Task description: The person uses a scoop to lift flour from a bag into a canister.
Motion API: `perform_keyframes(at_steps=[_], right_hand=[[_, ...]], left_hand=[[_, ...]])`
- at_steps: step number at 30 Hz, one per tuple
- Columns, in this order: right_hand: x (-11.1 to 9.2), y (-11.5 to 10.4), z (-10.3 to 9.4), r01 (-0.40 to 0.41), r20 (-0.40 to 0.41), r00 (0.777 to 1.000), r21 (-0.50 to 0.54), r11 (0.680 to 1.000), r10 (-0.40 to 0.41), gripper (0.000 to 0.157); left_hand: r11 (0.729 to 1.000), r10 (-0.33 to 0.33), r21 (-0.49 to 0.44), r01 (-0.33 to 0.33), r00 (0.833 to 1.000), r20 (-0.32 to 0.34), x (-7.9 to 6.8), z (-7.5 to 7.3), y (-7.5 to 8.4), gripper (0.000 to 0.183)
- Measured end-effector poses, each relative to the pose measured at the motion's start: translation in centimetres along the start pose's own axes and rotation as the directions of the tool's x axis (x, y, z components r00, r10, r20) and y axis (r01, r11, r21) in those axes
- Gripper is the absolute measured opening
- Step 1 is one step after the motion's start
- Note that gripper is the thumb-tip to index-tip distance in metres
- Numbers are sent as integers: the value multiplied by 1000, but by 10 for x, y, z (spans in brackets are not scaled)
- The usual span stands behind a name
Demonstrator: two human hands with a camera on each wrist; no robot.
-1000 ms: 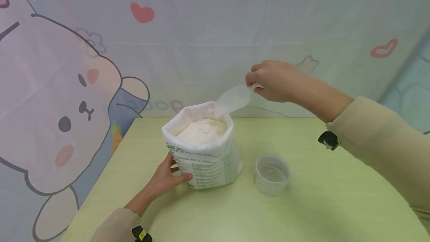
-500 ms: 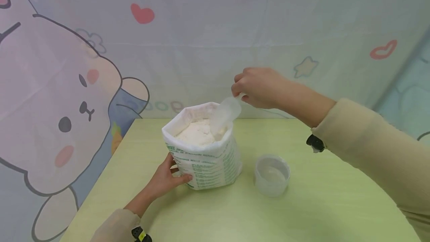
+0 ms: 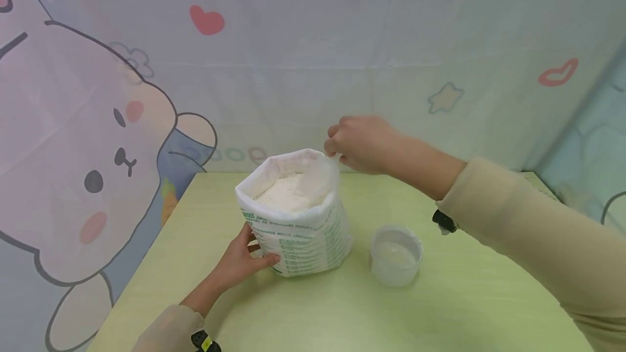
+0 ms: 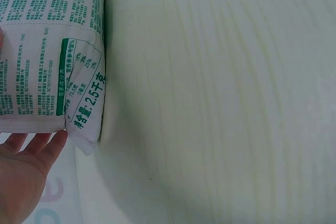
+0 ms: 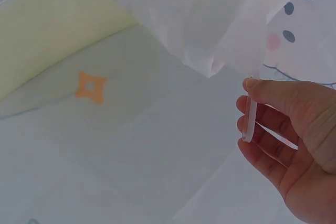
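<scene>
A white flour bag [image 3: 308,246] with green print stands upright on the table, its top wide and full of pale flour [image 3: 281,192]. My left hand [image 3: 239,259] holds the bag low on its left side, thumb on the printed front and fingers round the side. Above the bag's right rim, my right hand [image 3: 364,143] pinches the handle of a translucent scoop [image 5: 251,121]. The scoop's bowl points down inside the bag mouth, its tip in the flour. In the left wrist view, fingertips of the left hand touch the bag's bottom edge.
A round translucent tub [image 3: 396,270] stands on the light green table [image 3: 464,287], just right of the bag. Behind the table's back edge hangs a printed cloth [image 3: 318,69] with a cartoon animal and hearts.
My right hand has moved left and down, and the scoop has gone from the bag's right rim down into the flour. The left hand, bag and tub have stayed put.
</scene>
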State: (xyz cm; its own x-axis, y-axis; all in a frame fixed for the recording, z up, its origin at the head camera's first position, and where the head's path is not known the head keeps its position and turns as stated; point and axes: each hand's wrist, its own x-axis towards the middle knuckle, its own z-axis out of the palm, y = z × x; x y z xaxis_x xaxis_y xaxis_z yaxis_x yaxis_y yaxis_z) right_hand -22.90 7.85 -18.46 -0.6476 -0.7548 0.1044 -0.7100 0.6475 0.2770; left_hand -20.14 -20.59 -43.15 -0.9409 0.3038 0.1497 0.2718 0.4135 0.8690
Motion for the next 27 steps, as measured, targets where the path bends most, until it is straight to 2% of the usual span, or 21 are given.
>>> perform_keyframes(at_steps=[7,18,27], right_hand=[[3,-9,8,-2,51,999,-7,1000,3,18],[5,-19,16,13,49,999,-53,999,-11,15],[2,-17,24,8,38,999,-1,1000,-8,14]], left_hand=[[1000,-1,-2,1,1000,0,-1,0,1,73],[1000,6,10,-6,1000,-1,-2,0,1,72],[1000,12,4,-12,1000,3,-1,0,0,72]])
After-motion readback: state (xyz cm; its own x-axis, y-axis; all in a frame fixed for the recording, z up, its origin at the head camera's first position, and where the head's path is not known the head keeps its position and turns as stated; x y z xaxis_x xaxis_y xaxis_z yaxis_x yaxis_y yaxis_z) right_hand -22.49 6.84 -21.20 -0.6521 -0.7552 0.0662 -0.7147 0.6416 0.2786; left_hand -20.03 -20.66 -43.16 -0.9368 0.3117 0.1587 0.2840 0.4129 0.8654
